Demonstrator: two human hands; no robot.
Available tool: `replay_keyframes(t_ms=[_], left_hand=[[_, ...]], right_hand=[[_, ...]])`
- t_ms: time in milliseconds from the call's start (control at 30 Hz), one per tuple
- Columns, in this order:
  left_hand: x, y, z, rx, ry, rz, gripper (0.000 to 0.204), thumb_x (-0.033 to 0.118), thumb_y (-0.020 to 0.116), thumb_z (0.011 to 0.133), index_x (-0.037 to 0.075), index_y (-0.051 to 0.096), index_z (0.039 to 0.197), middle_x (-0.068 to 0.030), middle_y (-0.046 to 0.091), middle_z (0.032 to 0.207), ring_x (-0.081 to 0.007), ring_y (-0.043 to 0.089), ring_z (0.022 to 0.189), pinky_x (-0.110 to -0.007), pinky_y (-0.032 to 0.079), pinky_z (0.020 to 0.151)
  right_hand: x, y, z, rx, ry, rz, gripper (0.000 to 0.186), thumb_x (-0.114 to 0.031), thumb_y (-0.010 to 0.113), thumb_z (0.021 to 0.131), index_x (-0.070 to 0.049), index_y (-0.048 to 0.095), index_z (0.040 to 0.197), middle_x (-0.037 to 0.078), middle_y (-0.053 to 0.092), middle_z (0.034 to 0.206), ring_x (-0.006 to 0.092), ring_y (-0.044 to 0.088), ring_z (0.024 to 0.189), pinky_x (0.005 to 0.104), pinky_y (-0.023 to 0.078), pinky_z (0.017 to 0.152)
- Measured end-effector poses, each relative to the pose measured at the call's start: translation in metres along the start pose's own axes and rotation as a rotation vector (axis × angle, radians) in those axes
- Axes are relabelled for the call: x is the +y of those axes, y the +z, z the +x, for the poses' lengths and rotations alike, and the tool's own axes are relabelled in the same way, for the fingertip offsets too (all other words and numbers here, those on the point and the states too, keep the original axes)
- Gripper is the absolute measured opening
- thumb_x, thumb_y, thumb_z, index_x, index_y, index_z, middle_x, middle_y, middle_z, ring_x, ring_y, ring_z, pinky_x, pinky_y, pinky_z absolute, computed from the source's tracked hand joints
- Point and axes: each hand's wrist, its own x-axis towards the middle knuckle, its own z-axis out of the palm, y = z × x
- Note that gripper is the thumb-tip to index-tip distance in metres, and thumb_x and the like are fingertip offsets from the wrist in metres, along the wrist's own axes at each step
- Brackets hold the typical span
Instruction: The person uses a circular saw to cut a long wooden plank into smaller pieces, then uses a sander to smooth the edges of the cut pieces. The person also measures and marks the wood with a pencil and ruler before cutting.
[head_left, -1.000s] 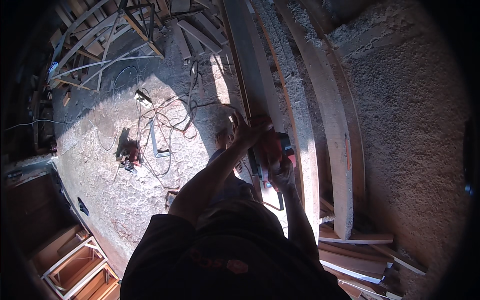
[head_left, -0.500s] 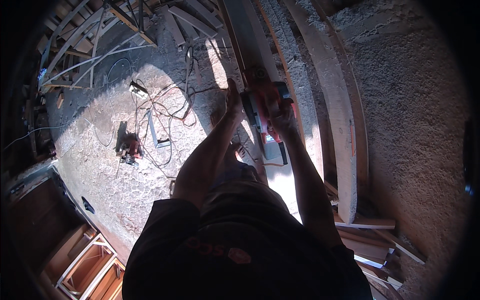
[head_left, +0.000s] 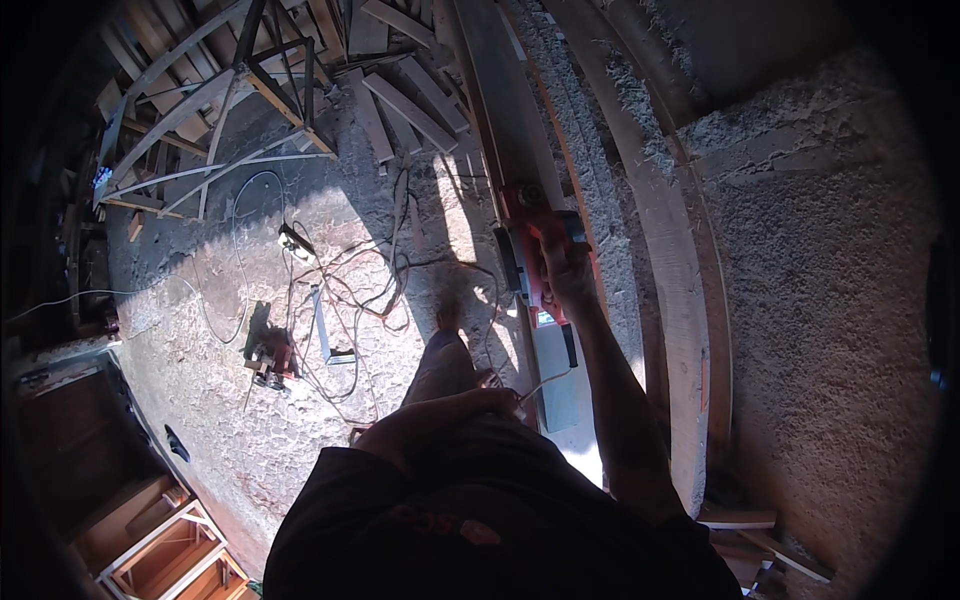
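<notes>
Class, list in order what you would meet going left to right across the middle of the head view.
Dark-red machine → L-shaped metal square → red power tool gripped by the right hand → long pale plank → rough brown surface.

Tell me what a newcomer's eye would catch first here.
First, the red power tool under the right hand, resting on a long board. Next, the sunlit floor to its left, where cords tangle beside an L-shaped square. At upper left, a wooden frame stands out.
</notes>
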Motion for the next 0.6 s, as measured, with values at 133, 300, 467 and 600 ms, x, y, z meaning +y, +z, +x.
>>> replay_keyframes(t_ms=[133,300,467,600], left_hand=[[-0.040,-0.045,-0.022,0.240,-0.070,0.165,0.069,0.041,0.064,0.090,0.001,0.049,0.143,-0.0178,0.064,0.116,-0.0353,0.064,0.105,-0.049,0.053,0.090],[-0.059,-0.115,-0.044,0.839,-0.437,0.550,0.051,0.027,0.049,0.102,0.001,0.045,0.146,-0.0170,0.061,0.112,-0.0304,0.064,0.089,-0.047,0.053,0.076],[-0.017,-0.241,-0.021,1.197,-0.903,-1.208,0.072,0.065,0.042,0.102,0.007,0.048,0.144,-0.0077,0.058,0.081,-0.0174,0.053,0.054,-0.037,0.045,0.053],[-0.112,-0.257,0.006,1.351,-0.765,-0.624,0.090,0.077,0.046,0.094,0.002,0.042,0.143,-0.0257,0.065,0.112,-0.0405,0.066,0.103,-0.050,0.051,0.086]], right_hand=[[-0.012,0.004,0.052,-0.002,0.020,-0.078,0.067,-0.066,0.051,0.097,-0.001,0.068,0.101,0.013,0.065,0.065,0.0244,0.070,0.064,0.0414,0.049,0.054],[-0.050,0.020,0.106,-0.050,-0.003,-0.037,0.060,-0.063,0.050,0.099,-0.006,0.068,0.109,0.010,0.064,0.065,0.0198,0.068,0.064,0.0403,0.048,0.055],[-0.067,0.023,0.165,-0.057,0.039,0.062,0.059,-0.065,0.052,0.098,-0.009,0.068,0.106,0.003,0.057,0.059,0.0125,0.058,0.051,0.0336,0.044,0.045],[-0.127,0.060,0.193,-0.174,0.063,0.189,0.057,-0.066,0.054,0.097,-0.010,0.066,0.097,-0.002,0.052,0.056,0.0080,0.050,0.043,0.0277,0.038,0.037]])
